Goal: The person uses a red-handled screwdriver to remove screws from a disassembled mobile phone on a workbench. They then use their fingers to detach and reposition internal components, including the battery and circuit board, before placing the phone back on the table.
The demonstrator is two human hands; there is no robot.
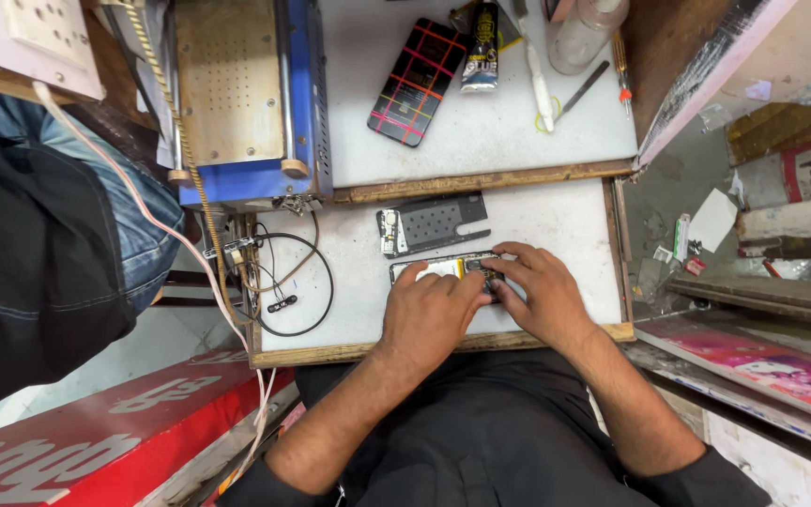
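Note:
An opened phone (445, 268) with its insides showing lies on the white work board (556, 221) near the front edge. My left hand (427, 313) rests on its near side, thumb and fingers pressing on the phone's body. My right hand (539, 291) covers the phone's right end, fingertips pinched at a small part there; what they pinch is hidden. Just beyond the phone lies a dark grey back panel (431, 223) with a camera cut-out.
A black phone with coloured grid lines (416, 82), a glue tube (482, 47), tweezers and small tools lie on the far board. A blue heating machine (248, 99) stands at the left, with black cables (295, 291) beside it. Another person in dark clothes sits at left.

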